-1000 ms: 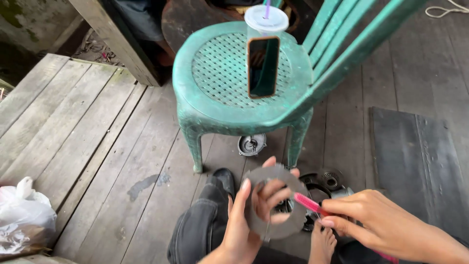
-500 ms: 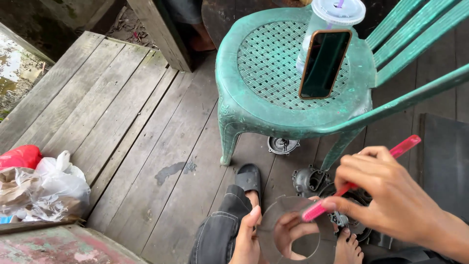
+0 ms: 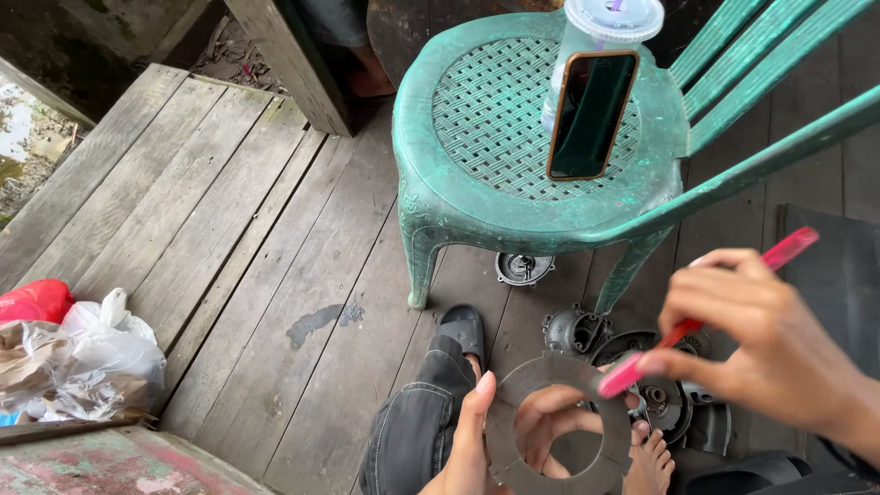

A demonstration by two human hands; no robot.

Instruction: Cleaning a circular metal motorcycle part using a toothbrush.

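Plank floor (image 3: 275, 275), green chair (image 3: 477, 183) with a phone (image 3: 591, 115).
Left hand (image 3: 477, 440) grips a grey ring (image 3: 557, 426); right hand (image 3: 761, 353) pinches a red brush (image 3: 697, 316) against it.

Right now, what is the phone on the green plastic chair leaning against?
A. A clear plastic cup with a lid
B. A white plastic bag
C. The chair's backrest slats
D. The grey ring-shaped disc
A. The phone stands upright on the seat of the green plastic chair, propped against the lidded clear plastic cup right behind it; the backrest slats are off to one side, apart from it.
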